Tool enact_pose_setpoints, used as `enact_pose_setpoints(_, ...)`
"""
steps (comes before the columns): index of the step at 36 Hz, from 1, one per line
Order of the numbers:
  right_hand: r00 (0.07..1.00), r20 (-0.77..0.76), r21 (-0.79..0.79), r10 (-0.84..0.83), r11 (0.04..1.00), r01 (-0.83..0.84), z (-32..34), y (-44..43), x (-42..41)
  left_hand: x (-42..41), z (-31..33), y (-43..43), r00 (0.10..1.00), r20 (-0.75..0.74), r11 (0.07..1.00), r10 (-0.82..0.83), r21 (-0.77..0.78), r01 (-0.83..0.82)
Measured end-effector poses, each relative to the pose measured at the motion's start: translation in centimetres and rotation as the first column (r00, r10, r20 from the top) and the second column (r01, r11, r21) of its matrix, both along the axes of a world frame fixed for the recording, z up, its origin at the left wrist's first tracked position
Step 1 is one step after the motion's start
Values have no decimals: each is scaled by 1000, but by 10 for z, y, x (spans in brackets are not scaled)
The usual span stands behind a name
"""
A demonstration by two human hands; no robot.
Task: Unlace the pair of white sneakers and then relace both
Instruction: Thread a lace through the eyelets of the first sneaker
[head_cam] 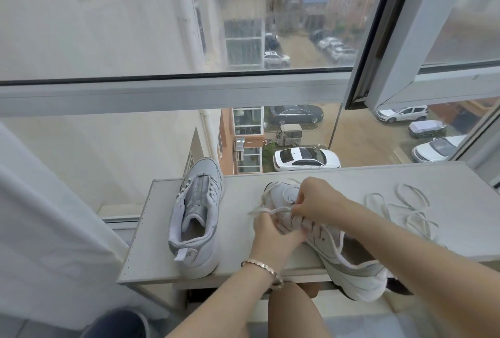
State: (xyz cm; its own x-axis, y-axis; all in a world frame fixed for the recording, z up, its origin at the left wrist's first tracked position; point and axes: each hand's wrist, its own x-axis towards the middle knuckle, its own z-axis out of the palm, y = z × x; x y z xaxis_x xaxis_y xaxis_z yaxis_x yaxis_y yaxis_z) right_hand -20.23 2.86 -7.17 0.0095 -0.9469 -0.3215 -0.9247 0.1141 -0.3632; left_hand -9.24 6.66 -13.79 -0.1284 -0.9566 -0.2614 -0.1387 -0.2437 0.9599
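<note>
Progress, as I read it from my end, sits somewhere near the middle. The bare sneaker (194, 218) stands upright on the left of the table (151, 243) with its eyelets empty and its tongue exposed, so that one is unlaced. A loose lace (400, 207) lies in slack loops on the right of the table, well apart from that shoe, and I take it to be the one pulled from it.

The second sneaker (349, 262) lies across the near edge of the table, toe pointing away and heel overhanging toward me. It carries a threaded lace (259, 211) only around the front eyelets, with a free end trailing out to the left. I cannot tell whether the last rows are coming out or the first rows are going in. Either way, I judge most of the relacing on both shoes is left to do.

Both hands are on this shoe, over its forward half. My left hand (273, 232), with a bracelet (263, 267) at the wrist, has its fingers curled and pinches the lace strand just beside the shoe's left flank. My right hand (316, 202) hangs over the toe end, fingers bent down and pinching the same lace at an eyelet, though the fingertips themselves are hidden.
</note>
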Motion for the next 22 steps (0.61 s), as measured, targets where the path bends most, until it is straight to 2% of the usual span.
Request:
enact_pose_setpoints(2,1000,-25,36,-4,999,5,6,-9,0,-6,1,5,994,72,996,-81,-31,83)
enact_pose_setpoints(4,998,0,59,-55,997,55,9,-17,1,-10,5,4,992,88,995,-92,-34,96)
enact_pose_setpoints(9,940,233,103,-247,968,229,7,-25,5,-14,18,-2,988,142,994,-66,-79,78)
enact_pose_setpoints(12,992,92,0,-91,996,91,-1,-21,15,-16,16,-5,989,148,997,-27,-72,38)
enact_pose_setpoints(16,994,-67,-46,88,995,-91,1,-16,30,-21,10,-3,928,342,987,146,-112,-114)
enact_pose_setpoints(19,978,-143,-77,153,983,-165,10,-11,29,-27,15,-7,955,209,977,213,-57,-205)
enact_pose_setpoints(22,981,-109,-153,163,972,-179,25,-2,11,-26,18,-14,952,214,976,217,-23,-217)
